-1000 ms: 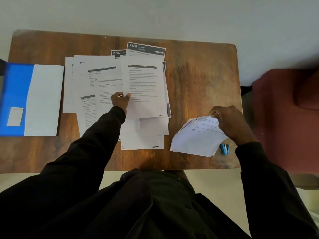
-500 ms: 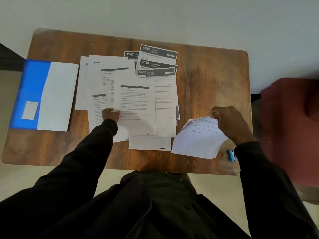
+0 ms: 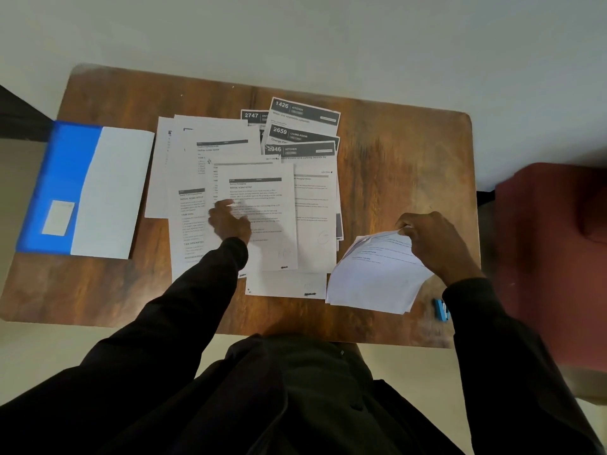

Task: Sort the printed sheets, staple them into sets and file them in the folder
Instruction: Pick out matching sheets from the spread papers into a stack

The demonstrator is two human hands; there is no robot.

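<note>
Head view, sheet 1426 KITCHEN [image 3: 303, 110], sheet 2747 [image 3: 252, 115]

Wooden table [image 3: 407, 178], printed sheets [image 3: 269, 224], folder [image 3: 85, 188], stapler [image 3: 440, 309]

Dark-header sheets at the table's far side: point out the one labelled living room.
The sheet numbered 2659, middle of the three fanned ones. The 1426 sheet behind it and the sheet ending 946 in front both read KITCHEN.
</note>
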